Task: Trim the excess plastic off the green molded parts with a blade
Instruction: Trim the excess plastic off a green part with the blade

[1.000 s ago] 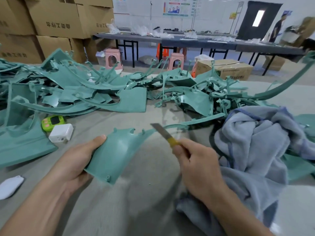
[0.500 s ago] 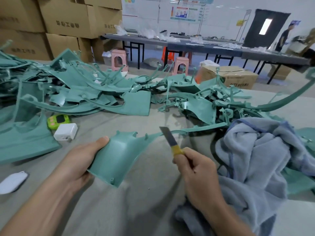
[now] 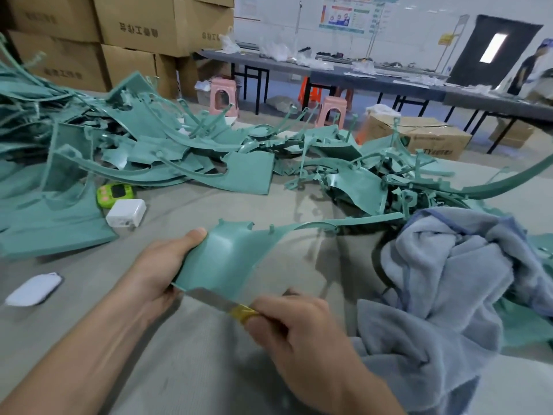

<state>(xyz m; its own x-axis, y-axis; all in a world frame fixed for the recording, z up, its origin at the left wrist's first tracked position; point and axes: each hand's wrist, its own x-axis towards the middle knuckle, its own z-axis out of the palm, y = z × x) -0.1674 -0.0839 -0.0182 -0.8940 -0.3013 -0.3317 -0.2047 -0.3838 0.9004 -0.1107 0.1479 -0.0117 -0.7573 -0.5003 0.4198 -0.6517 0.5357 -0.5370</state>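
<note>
- The table [image 3: 89, 295], covered in grey cloth, fills the near view and bears the work.
- A pile [image 3: 167, 151] of green molded pieces sprawls across its far side from the left edge to the right, flat panels tangled with long curved strips.
- Stacked boxes [image 3: 134, 28] stand behind the pile at the upper left.
- A blue-grey towel [image 3: 449, 295] lies bunched at the right, with green pieces showing at its edges.
- Dark benches [image 3: 374, 77] run along the back wall, with pink stools [image 3: 223, 95] in front of them and a carton [image 3: 425, 136] on the floor.
- The part [image 3: 227, 259], a curved green panel, is held above the table in the near middle, just in front of the pile. Its thin tail stretches right toward the towel.
- The right hand [image 3: 299, 330] has its fingers curled round the yellow-wrapped end of the blade.
- The left hand [image 3: 155, 271] grips the part's left side, thumb on its upper face. The other fingers are hidden.
- The blade [image 3: 209, 299], a flat steel strip, points left and lies along the part's near edge, its tip close to the left palm.
- A white charger [image 3: 125, 212] sits left of the part, touching a bright green gadget [image 3: 115, 193] behind it.
- A white pad [image 3: 33, 290] lies near the left edge, blurred.
</note>
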